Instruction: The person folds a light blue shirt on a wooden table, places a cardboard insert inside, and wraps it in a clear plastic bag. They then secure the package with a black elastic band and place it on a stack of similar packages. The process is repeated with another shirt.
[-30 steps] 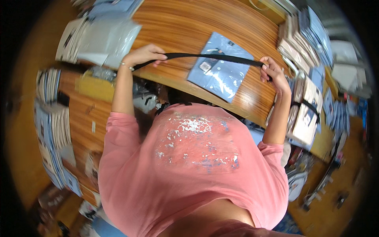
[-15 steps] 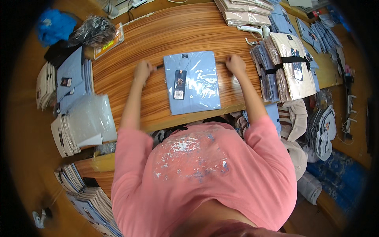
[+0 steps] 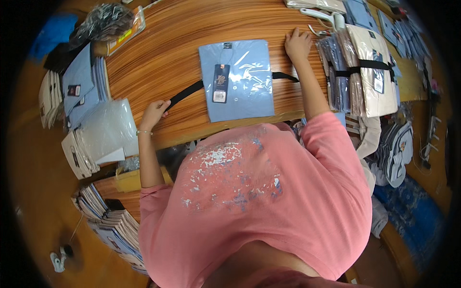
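Note:
A folded light-blue shirt (image 3: 254, 98) in a clear bag lies flat near the table's front edge, with a dark hang tag (image 3: 220, 82) on its left half. A black strap (image 3: 185, 93) runs beneath it and shows on both sides. My left hand (image 3: 153, 115) is closed on the strap's left end, drawing it out toward the front left. Beyond the strap's short right end, my right hand (image 3: 298, 45) rests on the tabletop, fingers apart and holding nothing. The right end passes close by my right forearm.
The wood-grain table (image 3: 158, 53) spreads around the shirt. At right stands a strapped bundle of bagged shirts (image 3: 372, 91), with a white-handled tool (image 3: 319, 15) behind it. Clear plastic bags (image 3: 108, 127) and folded blue shirts (image 3: 79, 86) line the left side.
My left hand has moved left and nearer, pulling out more of the strap. My right hand has released the right end and moved farther off and right. The view has shifted.

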Motion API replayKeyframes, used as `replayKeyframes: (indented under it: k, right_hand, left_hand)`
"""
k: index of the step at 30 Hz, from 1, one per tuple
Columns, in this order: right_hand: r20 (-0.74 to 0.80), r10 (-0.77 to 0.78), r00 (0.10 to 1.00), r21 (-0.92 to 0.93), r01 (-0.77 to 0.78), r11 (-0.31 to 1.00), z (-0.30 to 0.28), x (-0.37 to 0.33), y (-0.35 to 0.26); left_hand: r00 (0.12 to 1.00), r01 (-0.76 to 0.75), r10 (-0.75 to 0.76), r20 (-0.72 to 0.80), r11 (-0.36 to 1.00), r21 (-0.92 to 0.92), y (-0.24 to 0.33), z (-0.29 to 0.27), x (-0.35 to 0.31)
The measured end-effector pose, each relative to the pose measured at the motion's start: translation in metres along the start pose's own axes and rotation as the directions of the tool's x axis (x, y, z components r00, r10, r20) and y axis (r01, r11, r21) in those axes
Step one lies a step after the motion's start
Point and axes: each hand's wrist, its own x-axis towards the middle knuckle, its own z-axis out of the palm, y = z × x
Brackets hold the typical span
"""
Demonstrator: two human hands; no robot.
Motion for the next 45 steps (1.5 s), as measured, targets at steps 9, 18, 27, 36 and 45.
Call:
replayKeyframes:
  k: [9,18,27,36,45]
  right_hand:
    - [-0.009,0.005,1.000,-0.033,-0.006,0.999,0.018,0.002,0.022]
    - [0.180,-0.035,0.983,0.015,0.033,0.999,-0.014,0.025,0.013]
    - [0.237,-0.167,0.957,0.175,0.127,0.976,-0.005,0.042,0.024]
    - [0.087,0.041,0.995,0.676,-0.089,0.731,-0.015,0.019,0.031]
    - [0.471,-0.881,0.054,0.487,-0.848,0.208,-0.195,-0.225,-0.237]
  left_hand:
    - [0.995,-0.055,0.056,-0.083,0.998,0.018,-0.028,-0.021,-0.038]
    - [0.987,-0.084,0.056,-0.153,0.980,-0.182,-0.030,-0.016,-0.069]
    - [0.970,-0.016,-0.014,-0.244,0.992,-0.121,-0.068,-0.016,-0.103]
    - [0.979,0.101,-0.140,-0.147,0.964,-0.247,-0.048,-0.034,-0.130]
    - [0.970,-0.098,0.016,-0.243,0.939,-0.330,-0.059,-0.026,-0.141]
